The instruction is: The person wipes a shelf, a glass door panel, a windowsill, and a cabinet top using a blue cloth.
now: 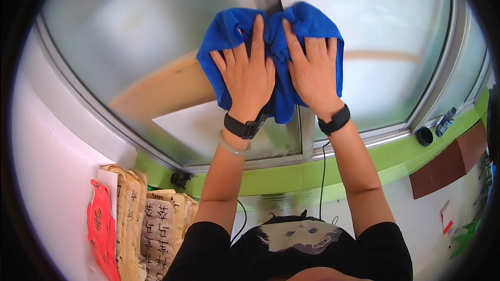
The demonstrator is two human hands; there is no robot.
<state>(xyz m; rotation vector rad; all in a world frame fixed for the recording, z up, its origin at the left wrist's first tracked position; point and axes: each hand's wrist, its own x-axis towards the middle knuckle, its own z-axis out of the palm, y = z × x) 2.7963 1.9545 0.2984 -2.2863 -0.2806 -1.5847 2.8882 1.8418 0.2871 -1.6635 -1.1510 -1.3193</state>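
A blue cloth (pixel 281 97) lies bunched against a frosted sliding glass window (pixel 156 31), across the metal frame where two panes meet. My left hand (pixel 248 78) presses flat on the cloth's left part, its fingertips partly under a fold. Beside it, my right hand (pixel 315 76) presses on the right part, several fingertips covered by the cloth. Both wrists wear black bands, and a pale bangle (pixel 234 146) sits on the left one. The fingers of both hands are spread and point up the window.
A green sill (pixel 273 177) runs below the window, with a black round container (pixel 424 136) and a plastic bottle (pixel 446 122) at right, and a small black object (pixel 179 180) at left. Stacked papers with brush writing (pixel 156 234) and red paper (pixel 99 222) stand lower left. Black cables hang near my arms.
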